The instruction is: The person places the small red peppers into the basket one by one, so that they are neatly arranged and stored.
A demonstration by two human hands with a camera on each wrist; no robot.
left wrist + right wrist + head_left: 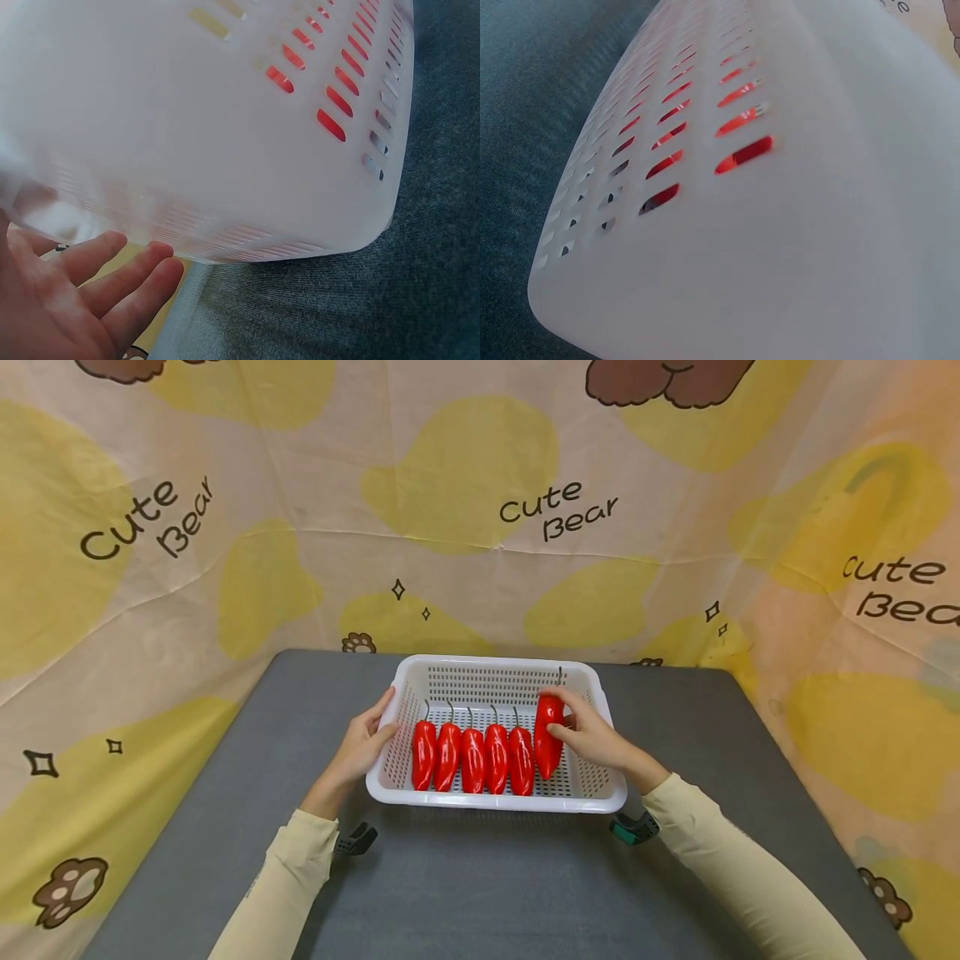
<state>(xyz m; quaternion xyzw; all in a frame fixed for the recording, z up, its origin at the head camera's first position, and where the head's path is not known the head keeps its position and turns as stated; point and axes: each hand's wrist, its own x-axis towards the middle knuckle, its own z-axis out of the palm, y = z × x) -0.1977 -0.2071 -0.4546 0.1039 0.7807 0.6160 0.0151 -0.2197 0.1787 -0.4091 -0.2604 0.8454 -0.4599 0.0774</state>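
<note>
A white slotted plastic basket (495, 804) sits on the table, with several glossy red chili peppers (472, 760) standing side by side in a row inside it, stems pointing to the back. At the basket's left rim my left hand (363, 745) grips the edge, thumb over the rim and fingers outside; these fingers (139, 289) also show beside the basket wall in the left wrist view. Toward the basket's right side, my right hand (592, 735) pinches another red chili pepper (547, 752) between thumb and fingers, stem up. In the right wrist view the basket wall hides that hand.
The grey table (480, 885) extends around the basket. A patterned cloth (465, 485) with bear lettering hangs behind it and along the sides. Dark wrist-worn devices (633, 828) hang under both wrists near the basket's front corners.
</note>
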